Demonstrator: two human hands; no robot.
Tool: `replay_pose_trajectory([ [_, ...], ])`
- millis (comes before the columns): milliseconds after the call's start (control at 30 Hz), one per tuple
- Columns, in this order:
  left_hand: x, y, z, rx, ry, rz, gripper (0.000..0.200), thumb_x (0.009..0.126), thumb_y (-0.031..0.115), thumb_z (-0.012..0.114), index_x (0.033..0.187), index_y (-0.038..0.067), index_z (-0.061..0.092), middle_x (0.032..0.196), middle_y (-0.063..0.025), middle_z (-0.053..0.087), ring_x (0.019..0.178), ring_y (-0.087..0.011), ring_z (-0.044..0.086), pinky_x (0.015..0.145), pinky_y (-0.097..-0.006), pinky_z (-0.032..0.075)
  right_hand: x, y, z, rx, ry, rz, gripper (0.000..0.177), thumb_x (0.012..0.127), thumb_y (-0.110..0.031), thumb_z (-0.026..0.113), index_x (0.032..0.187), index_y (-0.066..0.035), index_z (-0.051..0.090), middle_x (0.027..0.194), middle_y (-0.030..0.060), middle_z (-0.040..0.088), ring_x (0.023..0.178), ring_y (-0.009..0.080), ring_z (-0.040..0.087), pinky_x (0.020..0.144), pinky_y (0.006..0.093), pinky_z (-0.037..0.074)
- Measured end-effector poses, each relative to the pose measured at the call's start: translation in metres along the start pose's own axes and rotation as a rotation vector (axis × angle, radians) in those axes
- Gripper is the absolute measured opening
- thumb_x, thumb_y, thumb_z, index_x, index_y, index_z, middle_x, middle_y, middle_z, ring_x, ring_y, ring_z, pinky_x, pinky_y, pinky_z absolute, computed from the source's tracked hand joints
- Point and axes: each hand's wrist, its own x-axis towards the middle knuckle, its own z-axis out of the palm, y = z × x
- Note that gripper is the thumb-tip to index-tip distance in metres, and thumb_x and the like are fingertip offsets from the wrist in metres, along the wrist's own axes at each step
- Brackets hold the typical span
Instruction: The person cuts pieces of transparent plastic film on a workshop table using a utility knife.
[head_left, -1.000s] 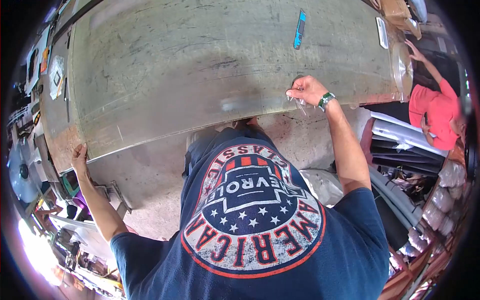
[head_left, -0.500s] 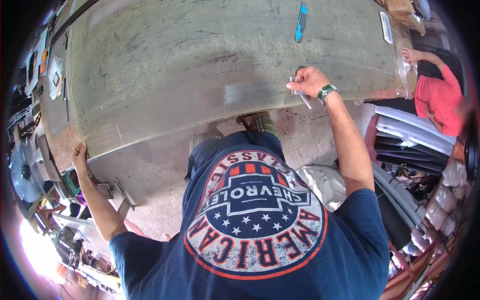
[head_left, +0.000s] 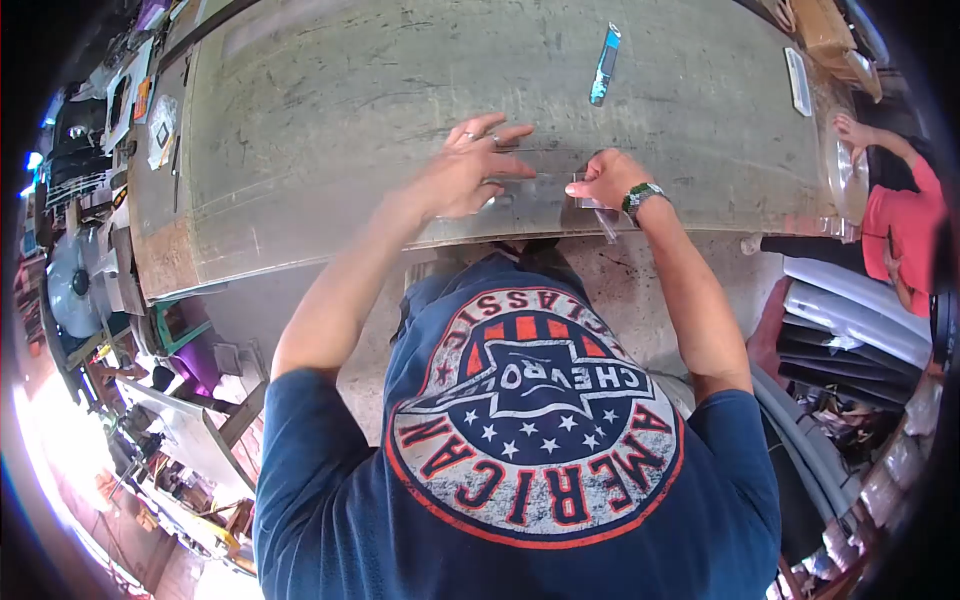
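My left hand (head_left: 470, 170), with a ring on it, hovers over the near part of the worktable (head_left: 330, 130), its fingers spread and nothing visibly held. Close to its right, my right hand (head_left: 608, 183) pinches a thin strip of clear plastic (head_left: 607, 222) near the table's front edge. The strip's loose end hangs down below the fingers. A green-banded watch (head_left: 641, 198) is on my right wrist. Beyond my right hand lies a slim blue and black tool (head_left: 605, 65), shaped like a utility knife.
A person in a pink top (head_left: 900, 225) touches the table's right end. Rolls of sheet material (head_left: 850, 320) lie below there. A white flat piece (head_left: 797, 82) is at the far right, and a plastic packet (head_left: 161, 132) at the left. A fan (head_left: 78, 280) stands lower left.
My left hand has left the table's left front corner and come across beside my right hand, its fingers now spread. My right hand keeps the plastic strip. The view has shifted slightly.
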Motion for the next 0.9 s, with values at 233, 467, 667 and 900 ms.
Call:
replay_pose_trajectory([
  [233,0.027,-0.016,0.007,0.104,-0.147,0.040,0.049,0.077,0.007,0.077,0.119,0.031,0.076,0.167,0.0012,0.031,0.154,-0.0407,0.017,0.125,-0.0577,0.020,-0.006,0.000,-0.010,-0.019,0.016,-0.050,0.048,0.072,-0.051,0.085,0.094,-0.009,0.076,0.104,0.0139,0.077,0.101,0.0340,0.073,0.088,0.0466,0.056],
  [467,0.030,-0.010,0.004,0.140,-0.175,-0.021,0.049,0.077,0.012,0.081,0.120,0.034,0.075,0.168,0.0037,0.029,0.156,-0.0370,0.015,0.127,-0.0565,0.018,-0.004,0.017,-0.047,-0.042,0.193,-0.174,0.041,0.080,-0.045,0.079,0.100,-0.010,0.075,0.103,0.0168,0.075,0.097,0.0349,0.072,0.087,0.0467,0.056],
  [667,0.030,-0.006,0.007,0.160,-0.182,-0.058,0.050,0.074,0.010,0.082,0.119,0.032,0.075,0.168,0.0052,0.030,0.157,-0.0331,0.016,0.128,-0.0539,0.019,0.090,0.051,-0.090,-0.397,0.763,-0.911,0.051,0.088,0.005,0.058,0.134,-0.017,0.061,0.146,0.0026,0.054,0.102,0.0362,0.064,0.092,0.0462,0.055],
  [900,0.028,-0.006,0.009,0.150,-0.192,-0.078,0.053,0.075,0.006,0.080,0.120,0.032,0.074,0.168,0.0060,0.029,0.157,-0.0332,0.016,0.128,-0.0547,0.020,0.093,0.069,-0.121,-0.377,0.330,-0.901,0.027,0.089,0.004,0.062,0.112,-0.009,0.055,0.131,0.0059,0.055,0.101,0.0374,0.062,0.087,0.0479,0.052],
])
